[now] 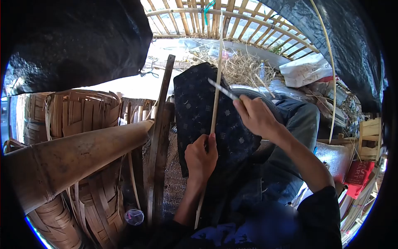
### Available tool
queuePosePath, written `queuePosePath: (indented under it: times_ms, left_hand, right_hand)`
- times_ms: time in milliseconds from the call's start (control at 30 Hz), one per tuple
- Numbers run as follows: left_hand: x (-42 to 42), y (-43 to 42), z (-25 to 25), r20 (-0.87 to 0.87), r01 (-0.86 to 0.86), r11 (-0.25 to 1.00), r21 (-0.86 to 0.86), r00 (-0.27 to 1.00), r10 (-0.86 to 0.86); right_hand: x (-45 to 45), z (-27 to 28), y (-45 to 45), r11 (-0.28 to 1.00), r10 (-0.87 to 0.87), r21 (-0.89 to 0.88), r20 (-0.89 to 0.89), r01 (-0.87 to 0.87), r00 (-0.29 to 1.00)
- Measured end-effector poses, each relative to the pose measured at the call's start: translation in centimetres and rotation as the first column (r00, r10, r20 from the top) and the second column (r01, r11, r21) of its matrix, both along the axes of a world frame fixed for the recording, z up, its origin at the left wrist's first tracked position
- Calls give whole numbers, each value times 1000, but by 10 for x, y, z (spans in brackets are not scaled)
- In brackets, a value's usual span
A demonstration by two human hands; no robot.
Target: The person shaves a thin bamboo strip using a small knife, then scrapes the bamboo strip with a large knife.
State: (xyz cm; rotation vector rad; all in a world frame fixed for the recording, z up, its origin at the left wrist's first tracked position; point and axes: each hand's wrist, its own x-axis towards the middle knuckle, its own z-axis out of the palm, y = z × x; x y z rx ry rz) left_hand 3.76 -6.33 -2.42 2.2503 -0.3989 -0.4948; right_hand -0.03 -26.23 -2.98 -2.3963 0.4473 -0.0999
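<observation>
My left hand [201, 158] is closed around a long, thin bamboo strip [217, 91], its thumb lying along the strip. The strip runs from below my wrist up toward the bamboo lattice. In my right hand [258, 116] is a knife [223, 90], its blade slanting up and left and crossing the strip above my left hand. Whether the edge touches the strip, I cannot tell. Beneath both hands a dark patterned cloth [192, 99] is draped over my lap. The knife's handle is mostly hidden in my fingers.
A thick bamboo pole [89, 155] juts in from the left, its end near an upright wooden post [159, 137]. Woven baskets [83, 112] stand behind it. Straw shavings [244, 68] lie ahead, below a bamboo lattice [248, 20]. Black sheeting [74, 45] hangs at upper left; a red bag [358, 178] sits right.
</observation>
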Motion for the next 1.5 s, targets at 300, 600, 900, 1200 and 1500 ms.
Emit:
queuePosePath:
  times_ms: [300,600,900,1200,1500]
  left_hand:
    - [-1,-4,2,99,41,998,44,994,-45]
    - [-4,-6,-4,229,87,993,79,968,-103]
    - [-3,-7,-10,278,80,992,94,955,-103]
    - [-14,1,-9,249,88,995,38,964,-95]
    - [-4,0,-9,113,53,999,14,992,-54]
  right_hand:
    - [-20,13,26,988,148,-25,-134,-152,980]
    - [-7,4,18,982,110,-127,-230,-142,967]
    - [17,-19,10,947,119,-276,-174,-164,978]
    - [31,-28,-65,957,-8,-288,81,31,997]
    - [-15,8,0,996,55,73,-97,-48,994]
